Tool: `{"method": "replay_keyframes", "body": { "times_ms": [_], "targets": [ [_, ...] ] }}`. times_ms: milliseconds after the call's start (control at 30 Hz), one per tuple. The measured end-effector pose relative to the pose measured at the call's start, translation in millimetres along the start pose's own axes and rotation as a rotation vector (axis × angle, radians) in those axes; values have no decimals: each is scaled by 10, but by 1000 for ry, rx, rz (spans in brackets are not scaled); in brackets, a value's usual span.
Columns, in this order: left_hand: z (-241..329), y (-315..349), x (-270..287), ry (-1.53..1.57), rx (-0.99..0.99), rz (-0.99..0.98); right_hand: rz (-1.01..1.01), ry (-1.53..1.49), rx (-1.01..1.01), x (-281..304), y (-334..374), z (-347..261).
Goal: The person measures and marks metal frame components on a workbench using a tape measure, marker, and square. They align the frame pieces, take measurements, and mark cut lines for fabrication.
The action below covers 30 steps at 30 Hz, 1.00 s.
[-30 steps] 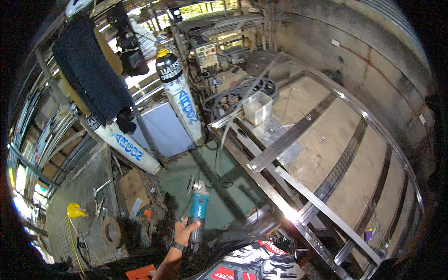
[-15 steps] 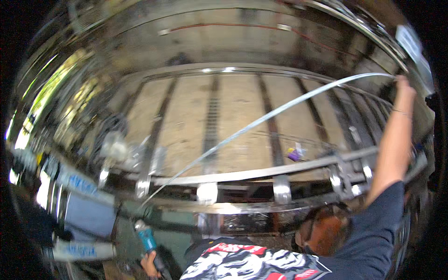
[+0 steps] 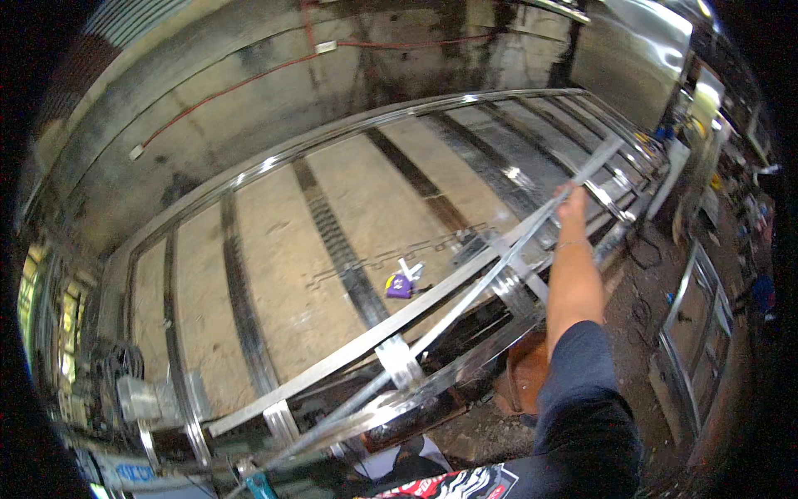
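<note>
My right hand (image 3: 570,204), arm stretched forward, is closed around a long, thin silvery metal bar (image 3: 455,311). The bar runs diagonally from beyond my fist down to the lower left, across the near side of a large metal frame (image 3: 420,384). Beside it, a wider flat metal strip (image 3: 320,369) rests along the frame. At the lower edge shows a teal angle grinder (image 3: 259,485), close to the bar's near end; whether they touch I cannot tell. My left hand is out of view below.
A purple and yellow tape measure (image 3: 400,286) lies inside the frame, among dark crossbars (image 3: 241,308). An orange-brown object (image 3: 520,381) stands below my right arm. A smaller metal frame (image 3: 697,341) leans at the right. A concrete wall (image 3: 249,108) rises behind.
The view has swung to the right. My right hand has come lower and nearer the frame with the bar, which now lies close along the frame's near side. My left hand has left the picture.
</note>
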State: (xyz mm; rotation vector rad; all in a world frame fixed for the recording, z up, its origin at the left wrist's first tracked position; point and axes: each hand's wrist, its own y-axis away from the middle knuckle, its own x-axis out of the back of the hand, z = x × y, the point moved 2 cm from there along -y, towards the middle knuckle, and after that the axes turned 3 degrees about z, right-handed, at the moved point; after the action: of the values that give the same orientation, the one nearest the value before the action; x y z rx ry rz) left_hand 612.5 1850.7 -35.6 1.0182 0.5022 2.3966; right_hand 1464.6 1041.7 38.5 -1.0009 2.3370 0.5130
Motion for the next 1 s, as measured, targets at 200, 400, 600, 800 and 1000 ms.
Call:
{"method": "replay_keyframes", "body": {
  "times_ms": [200, 400, 600, 800, 1000],
  "targets": [
    [387, 74, -211, -148, 19, 50, 228, 613, 196, 818, 347, 1095],
    [245, 23, -191, -100, 32, -16, -216, 1889, 497, 1424, 2152, 1748],
    [89, -115, -241, 238, -49, -73, -539, 1957, 706, 1351, 2300, 1272],
    [54, -57, -306, 340, -73, 40, -1346, 1778, 937, 1599, 4251, 1003],
    [196, 142, -361, 397, -73, -65, -1979, 1736, 588, 2789, 5575, 1429]
  ]
}}
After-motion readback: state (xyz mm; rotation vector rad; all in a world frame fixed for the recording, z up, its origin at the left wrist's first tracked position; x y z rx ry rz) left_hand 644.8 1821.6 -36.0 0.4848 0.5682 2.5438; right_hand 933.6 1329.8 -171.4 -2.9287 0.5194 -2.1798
